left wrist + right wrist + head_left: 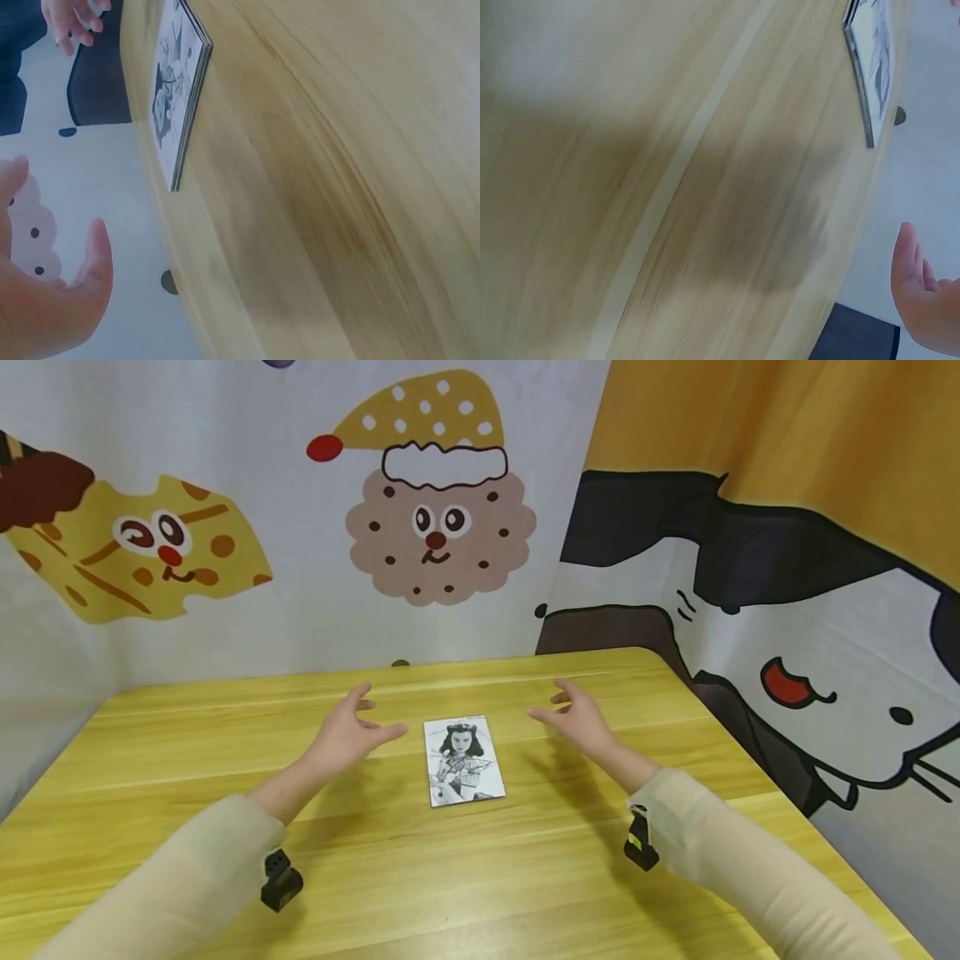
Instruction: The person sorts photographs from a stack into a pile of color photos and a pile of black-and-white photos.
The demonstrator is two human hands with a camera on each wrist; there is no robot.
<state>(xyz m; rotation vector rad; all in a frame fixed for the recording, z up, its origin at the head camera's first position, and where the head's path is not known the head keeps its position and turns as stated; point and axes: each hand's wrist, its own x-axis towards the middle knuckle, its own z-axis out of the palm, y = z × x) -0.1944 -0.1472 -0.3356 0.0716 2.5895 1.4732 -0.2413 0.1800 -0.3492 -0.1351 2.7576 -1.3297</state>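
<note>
Between both hands (348, 735) (583, 722) (each grip spread, empty), the portrait card (463, 762) points lengthwise away, slightly leftward.

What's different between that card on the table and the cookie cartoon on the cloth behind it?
The card is black and white; the cookie is coloured, pinkish brown with dark dots.
The card is rectangular, while the cookie has a wavy, rounded outline.
The card lies flat on the table, whereas the cookie is on the upright cloth.
Both show a figure.
</note>
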